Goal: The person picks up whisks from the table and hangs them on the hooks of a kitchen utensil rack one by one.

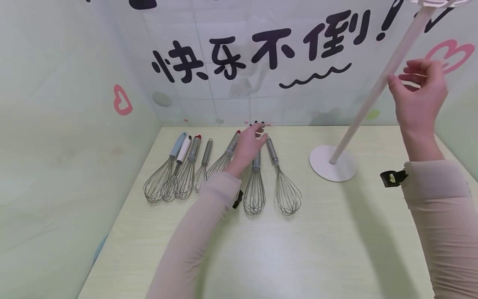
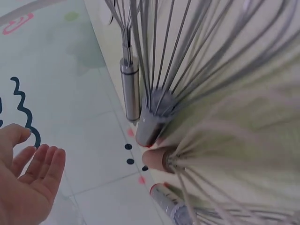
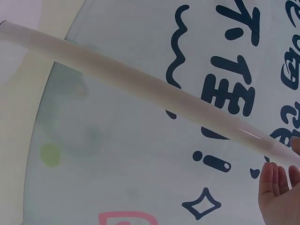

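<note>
Several whisks lie in a row on the table, among them a blue-handled whisk [image 1: 177, 145], a white-handled whisk [image 1: 183, 150] and steel-handled ones. My left hand [image 1: 249, 143] hovers over the row's right part with loosely bent fingers, holding nothing. Near it are a grey-handled whisk [image 1: 254, 187] and a slim steel whisk [image 1: 275, 153]. In the left wrist view a brown-handled whisk [image 2: 157, 159] also shows; in the head view my arm hides it. My right hand [image 1: 422, 93] is raised beside a white pole [image 1: 373, 93], its fingers not closed round it. Whether the thumb touches the pole I cannot tell.
The pole stands on a round white base [image 1: 332, 164] on the right half of the table [image 1: 291, 257]. Its top, partly in view, carries a white piece [image 1: 435, 3]. Printed wall sheets [image 1: 224, 99] enclose the back and sides.
</note>
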Demonstrator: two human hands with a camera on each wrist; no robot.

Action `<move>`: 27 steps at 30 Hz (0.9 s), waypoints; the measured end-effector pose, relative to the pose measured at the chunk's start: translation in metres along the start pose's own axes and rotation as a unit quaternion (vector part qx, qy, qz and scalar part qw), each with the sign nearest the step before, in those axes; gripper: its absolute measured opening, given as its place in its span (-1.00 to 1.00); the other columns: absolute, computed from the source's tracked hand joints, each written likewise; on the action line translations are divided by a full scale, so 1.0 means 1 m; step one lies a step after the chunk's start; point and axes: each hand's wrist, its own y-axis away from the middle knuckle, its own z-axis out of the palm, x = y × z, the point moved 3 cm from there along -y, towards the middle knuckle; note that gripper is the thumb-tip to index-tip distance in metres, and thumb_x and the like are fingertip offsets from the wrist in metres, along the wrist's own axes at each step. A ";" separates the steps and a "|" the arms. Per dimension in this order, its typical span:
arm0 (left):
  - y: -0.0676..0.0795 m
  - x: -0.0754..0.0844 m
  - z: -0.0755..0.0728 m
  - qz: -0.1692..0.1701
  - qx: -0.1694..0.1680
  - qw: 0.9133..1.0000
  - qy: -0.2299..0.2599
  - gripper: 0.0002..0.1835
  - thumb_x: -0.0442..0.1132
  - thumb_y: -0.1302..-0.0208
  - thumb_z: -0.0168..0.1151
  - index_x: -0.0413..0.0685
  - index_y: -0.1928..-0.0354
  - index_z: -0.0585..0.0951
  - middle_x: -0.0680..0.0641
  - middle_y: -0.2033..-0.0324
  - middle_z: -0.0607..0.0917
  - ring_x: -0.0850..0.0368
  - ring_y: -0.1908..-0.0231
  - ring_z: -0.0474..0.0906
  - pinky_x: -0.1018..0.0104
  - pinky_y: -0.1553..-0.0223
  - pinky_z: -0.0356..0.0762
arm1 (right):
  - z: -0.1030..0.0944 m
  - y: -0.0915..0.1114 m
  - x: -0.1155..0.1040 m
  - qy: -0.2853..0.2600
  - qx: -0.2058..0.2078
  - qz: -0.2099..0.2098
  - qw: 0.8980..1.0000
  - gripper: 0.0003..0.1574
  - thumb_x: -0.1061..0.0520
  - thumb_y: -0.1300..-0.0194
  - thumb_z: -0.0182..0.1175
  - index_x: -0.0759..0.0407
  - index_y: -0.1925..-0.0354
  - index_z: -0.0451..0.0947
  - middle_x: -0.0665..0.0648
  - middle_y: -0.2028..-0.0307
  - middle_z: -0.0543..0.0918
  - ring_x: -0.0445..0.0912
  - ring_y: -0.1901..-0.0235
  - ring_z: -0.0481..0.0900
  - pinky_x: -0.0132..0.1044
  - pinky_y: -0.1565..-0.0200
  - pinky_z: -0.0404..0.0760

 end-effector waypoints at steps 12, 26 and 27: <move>0.003 0.000 0.031 -0.017 -0.044 0.999 -0.014 -0.57 -0.19 -0.34 0.15 0.02 -0.24 0.47 -0.04 -0.11 0.63 0.11 -0.09 0.58 0.31 -0.11 0.56 | 0.005 -0.007 0.023 -0.134 -0.034 0.053 0.989 -0.59 0.36 -0.03 0.34 0.08 0.14 0.51 -0.05 0.26 0.53 -0.28 0.30 0.57 -0.62 0.16 0.61; -0.002 -0.005 0.052 -0.039 -0.051 0.996 0.070 -0.55 -0.35 -0.25 0.21 -0.13 -0.21 0.50 -0.18 -0.07 0.64 -0.02 -0.07 0.60 0.31 -0.07 0.60 | 0.013 -0.008 0.035 -0.127 -0.076 0.096 0.984 -0.56 0.35 -0.08 0.32 0.08 0.06 0.52 -0.07 0.25 0.51 -0.29 0.28 0.54 -0.66 0.19 0.58; -0.003 -0.006 0.053 -0.043 -0.051 0.995 0.070 -0.55 -0.35 -0.25 0.21 -0.13 -0.21 0.50 -0.18 -0.07 0.64 -0.01 -0.07 0.60 0.31 -0.07 0.60 | 0.014 -0.008 0.036 -0.125 -0.077 0.097 0.984 -0.56 0.34 -0.08 0.32 0.07 0.06 0.51 -0.07 0.25 0.51 -0.29 0.28 0.54 -0.65 0.15 0.59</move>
